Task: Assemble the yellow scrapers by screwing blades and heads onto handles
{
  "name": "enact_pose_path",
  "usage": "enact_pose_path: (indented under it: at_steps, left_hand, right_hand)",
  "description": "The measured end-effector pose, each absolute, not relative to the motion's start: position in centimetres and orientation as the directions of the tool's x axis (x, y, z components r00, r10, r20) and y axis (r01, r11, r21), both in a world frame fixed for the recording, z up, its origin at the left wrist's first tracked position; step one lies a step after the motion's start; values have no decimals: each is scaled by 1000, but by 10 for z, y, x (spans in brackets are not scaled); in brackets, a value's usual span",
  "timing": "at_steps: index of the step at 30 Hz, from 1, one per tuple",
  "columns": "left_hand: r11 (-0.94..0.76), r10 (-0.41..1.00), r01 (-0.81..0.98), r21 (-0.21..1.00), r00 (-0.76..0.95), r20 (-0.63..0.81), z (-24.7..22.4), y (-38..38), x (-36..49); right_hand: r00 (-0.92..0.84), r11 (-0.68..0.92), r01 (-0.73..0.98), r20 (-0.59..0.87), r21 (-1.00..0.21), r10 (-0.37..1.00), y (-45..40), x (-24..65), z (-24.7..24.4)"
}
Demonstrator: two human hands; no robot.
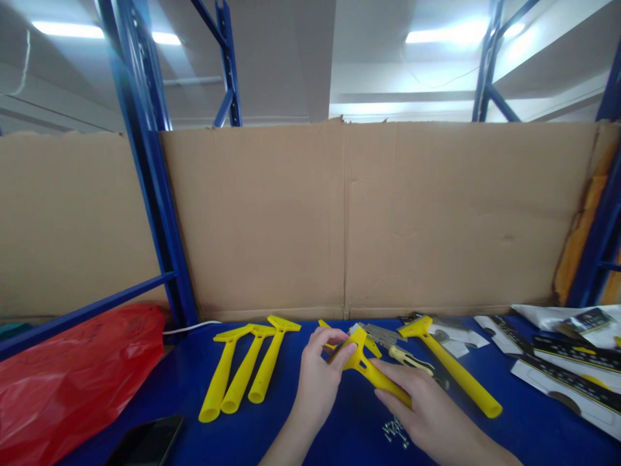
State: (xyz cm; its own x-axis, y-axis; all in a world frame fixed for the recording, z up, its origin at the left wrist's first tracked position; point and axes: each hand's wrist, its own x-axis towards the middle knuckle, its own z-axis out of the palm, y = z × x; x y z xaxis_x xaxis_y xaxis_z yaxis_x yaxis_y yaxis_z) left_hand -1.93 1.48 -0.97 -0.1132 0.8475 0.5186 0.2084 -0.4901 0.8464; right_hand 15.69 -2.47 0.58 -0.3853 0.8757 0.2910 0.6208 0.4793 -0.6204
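A yellow plastic scraper [359, 360] is held in the air between both hands, its head up and to the left. My left hand [317, 372] pinches the scraper's head between thumb and fingers; a thin dark edge, perhaps a blade, shows there. My right hand [422, 398] is closed around the handle. Just behind lie a screwdriver [406, 358] with a pale handle, some grey metal blades [383, 334] and a small yellow plate [373, 347], partly hidden. Below the right hand is a small pile of screws [396, 432].
Three yellow scrapers [265, 366] lie side by side at the left, another scraper [458, 372] at the right. Farther right are packaging cards [565, 391]. A phone [148, 442] and a red plastic bag [82, 382] lie left. A cardboard wall [272, 220] closes off the back.
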Motion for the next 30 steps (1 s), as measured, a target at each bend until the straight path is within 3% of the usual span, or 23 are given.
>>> enact_pose_path:
  at_steps: [10, 17, 22, 27, 30]
  left_hand:
    - [-334, 940, -34, 942, -88, 330, -5, 18, -22]
    - [-281, 960, -31, 959, -19, 281, -2, 21, -27]
    - [-374, 926, 93, 923, -16, 377, -7, 19, -24]
    - [-458, 882, 236, 857, -1, 471, -15, 17, -22]
    - [-520, 841, 326, 789, 31, 541, -15, 12, -21]
  right_hand:
    - [-450, 513, 670, 255, -536, 856, -24, 160, 1]
    - [-476, 513, 664, 222, -545, 851, -24, 163, 3]
    - [-423, 425, 620, 175, -659, 889, -25, 160, 4]
    - [-347, 179, 475, 3, -862, 938, -19, 157, -9]
    - [-297, 23, 388, -101, -921, 950, -16, 157, -11]
